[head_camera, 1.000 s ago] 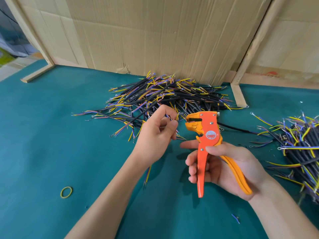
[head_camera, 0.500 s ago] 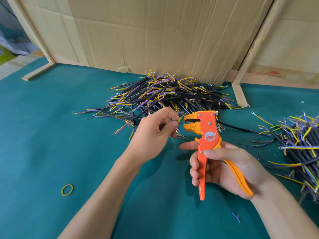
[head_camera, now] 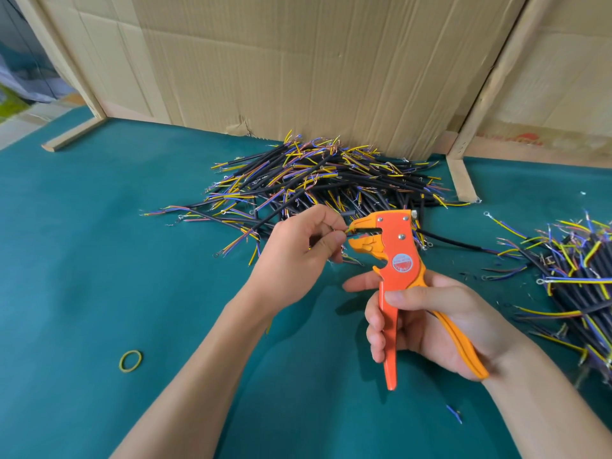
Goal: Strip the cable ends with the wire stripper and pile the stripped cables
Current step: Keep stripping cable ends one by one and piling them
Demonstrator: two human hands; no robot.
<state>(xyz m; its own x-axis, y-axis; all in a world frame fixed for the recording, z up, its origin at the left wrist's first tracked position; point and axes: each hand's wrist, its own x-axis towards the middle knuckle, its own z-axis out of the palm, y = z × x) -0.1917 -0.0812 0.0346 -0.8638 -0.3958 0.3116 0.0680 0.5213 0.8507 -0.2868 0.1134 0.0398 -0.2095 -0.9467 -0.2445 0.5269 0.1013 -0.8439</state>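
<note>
Orange is my landmark: the wire stripper point(head_camera: 399, 256) stands upright in my right hand point(head_camera: 440, 323), fingers wrapped round both handles, not yet squeezed as far as I can judge, since the jaws stand parted; just left of its nose my left hand point(head_camera: 294, 256) pinches a cable point(head_camera: 348, 229) whose yellow end sits between the jaws; behind the stripper, against the cardboard wall point(head_camera: 331, 77), lies a large heap of cables point(head_camera: 331, 180); well to its right a second heap point(head_camera: 576, 286) runs off the counter point(head_camera: 99, 260); which heap is finished I cannot tell; I judge the job well under way, this end still to strip, many cables left; a rubber band point(head_camera: 130, 361) lies far left of the stripper.
</note>
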